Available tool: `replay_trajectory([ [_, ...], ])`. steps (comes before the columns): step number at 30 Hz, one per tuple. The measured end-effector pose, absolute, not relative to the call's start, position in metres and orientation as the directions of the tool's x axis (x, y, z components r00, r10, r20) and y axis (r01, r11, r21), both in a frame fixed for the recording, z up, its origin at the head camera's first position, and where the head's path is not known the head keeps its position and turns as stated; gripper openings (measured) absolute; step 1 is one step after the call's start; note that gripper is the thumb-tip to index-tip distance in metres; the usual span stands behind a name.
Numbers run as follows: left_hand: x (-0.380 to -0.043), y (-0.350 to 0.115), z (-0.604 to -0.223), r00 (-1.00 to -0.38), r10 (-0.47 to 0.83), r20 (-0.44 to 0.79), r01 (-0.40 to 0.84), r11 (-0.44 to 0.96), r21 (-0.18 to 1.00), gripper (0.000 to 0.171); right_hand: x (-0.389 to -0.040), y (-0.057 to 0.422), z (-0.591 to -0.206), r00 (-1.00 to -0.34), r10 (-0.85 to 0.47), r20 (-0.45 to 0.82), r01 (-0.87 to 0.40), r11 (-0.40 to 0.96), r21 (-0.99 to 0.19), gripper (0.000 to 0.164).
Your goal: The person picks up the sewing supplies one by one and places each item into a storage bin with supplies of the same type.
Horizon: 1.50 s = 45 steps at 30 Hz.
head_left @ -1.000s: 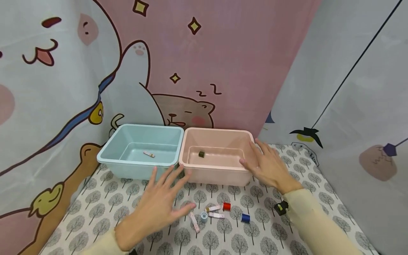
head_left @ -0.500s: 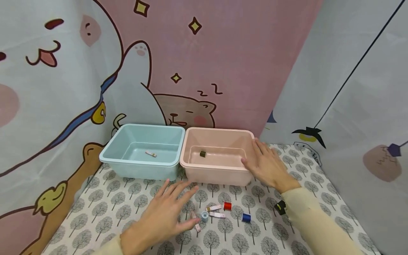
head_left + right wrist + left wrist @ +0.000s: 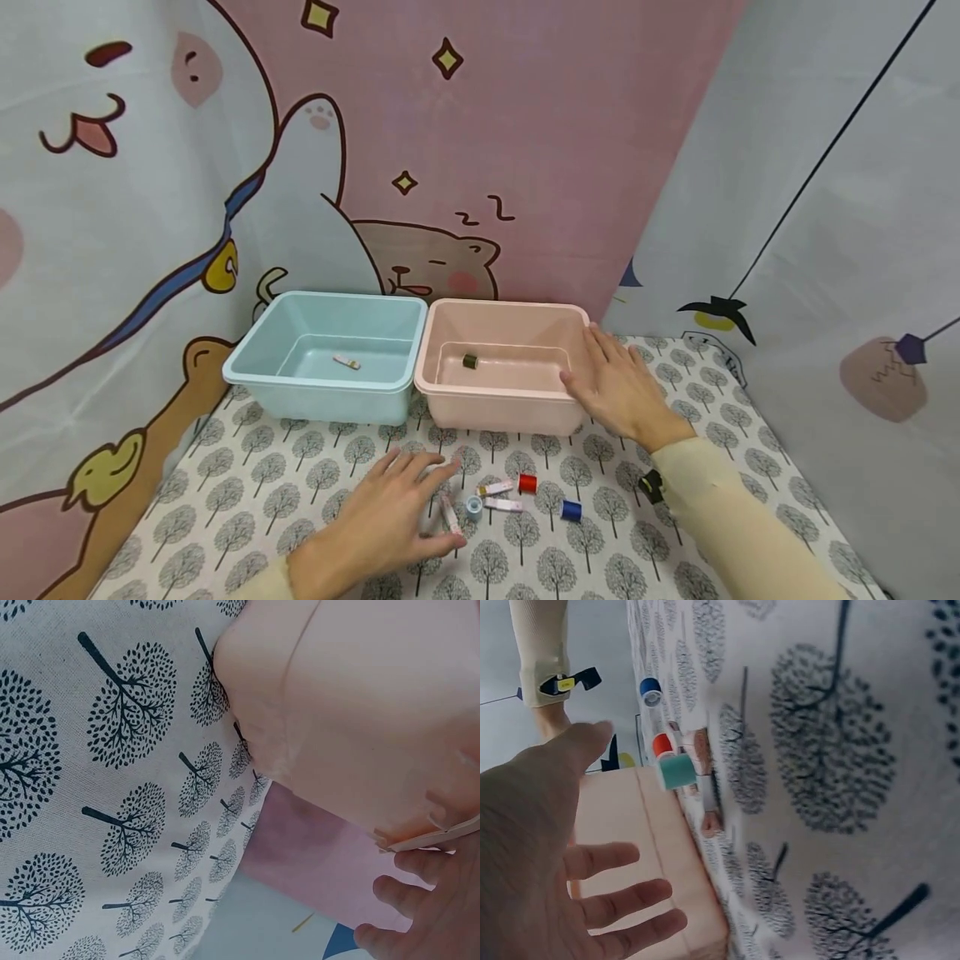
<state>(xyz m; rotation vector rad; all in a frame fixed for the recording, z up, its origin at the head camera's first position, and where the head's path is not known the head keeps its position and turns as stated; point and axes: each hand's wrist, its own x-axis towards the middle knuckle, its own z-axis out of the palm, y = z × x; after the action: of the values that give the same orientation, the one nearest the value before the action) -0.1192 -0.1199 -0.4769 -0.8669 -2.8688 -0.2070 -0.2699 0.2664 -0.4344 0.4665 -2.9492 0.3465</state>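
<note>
My left hand (image 3: 382,517) hovers over the table, fingers spread and slightly bent, holding nothing. Closest to its thumb lie a pale pink bundle with a white band (image 3: 450,515), like a floss skein, and a light blue thread spool (image 3: 474,507). Two similar bundles, one above (image 3: 495,488) and one below (image 3: 503,504), a red spool (image 3: 527,483) and a blue spool (image 3: 571,510) lie to the right. At the pink bin's right rim, my right hand (image 3: 622,387) rests with its fingers outside the wall (image 3: 442,900). The pink bin (image 3: 502,412) contains a dark green spool (image 3: 470,361).
Left of the pink bin stands a light blue bin (image 3: 322,400) with one small banded bundle (image 3: 347,362) inside. Both bins sit at the back of a tree-print tablecloth (image 3: 300,492), against a printed cloth backdrop (image 3: 540,125).
My left hand has drawn back from in front of the bins and come down toward the small bundles and spools. The right hand stays at the pink bin's rim.
</note>
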Motion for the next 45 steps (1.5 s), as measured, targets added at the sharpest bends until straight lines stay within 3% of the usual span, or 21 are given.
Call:
replay_trajectory([
  [17,-0.124,-0.117,-0.491,-0.812,0.571,0.119,0.582,0.805,0.114,0.072,-0.271,0.266,-0.437,-0.943,-0.28,0.178,-0.315,0.926,-0.209,0.097],
  [39,-0.133,-0.106,-0.501,-0.798,0.601,0.045,0.602,0.796,0.054,0.065,-0.271,0.266,-0.443,-0.921,-0.305,0.241,-0.348,0.923,-0.162,0.089],
  [45,-0.14,-0.107,-0.506,-0.788,0.615,0.003,0.614,0.787,0.054,0.07,-0.268,0.267,-0.445,-0.92,-0.303,0.25,-0.35,0.921,-0.17,0.089],
])
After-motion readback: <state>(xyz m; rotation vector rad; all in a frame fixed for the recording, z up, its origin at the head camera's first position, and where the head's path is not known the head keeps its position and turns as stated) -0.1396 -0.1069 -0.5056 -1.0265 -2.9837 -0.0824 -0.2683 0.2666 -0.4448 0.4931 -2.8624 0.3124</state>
